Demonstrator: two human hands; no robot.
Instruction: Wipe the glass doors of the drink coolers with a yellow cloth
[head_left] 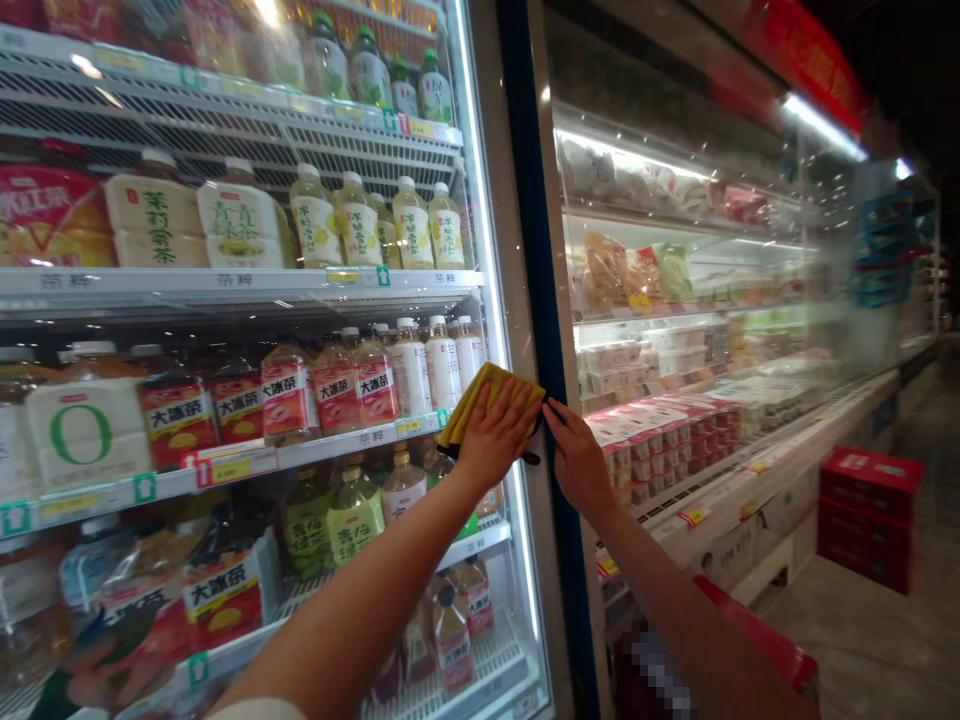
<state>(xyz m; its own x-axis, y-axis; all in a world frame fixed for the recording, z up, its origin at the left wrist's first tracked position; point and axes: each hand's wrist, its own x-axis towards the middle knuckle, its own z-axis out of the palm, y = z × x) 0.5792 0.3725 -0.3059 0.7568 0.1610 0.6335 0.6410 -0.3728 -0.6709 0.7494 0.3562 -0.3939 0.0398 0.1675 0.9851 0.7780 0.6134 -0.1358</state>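
A dim shop aisle lined with lit coolers. At frame centre, the left hand [495, 432] presses a folded yellow cloth [480, 398] flat on the glass cooler door [420, 330], fingers spread; the right hand [579, 458] grips the door's dark blue edge [541, 300], apparently steadying it. Behind the glass, plastic tea bottles [352, 385]; at lower right, red crates [870, 515].

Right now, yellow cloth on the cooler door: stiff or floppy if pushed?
Likely floppy: the yellow cloth folds and bunches under the left hand. Probably light, since a flat palm pins it to the glass door. It would likely slide easily on smooth glass.
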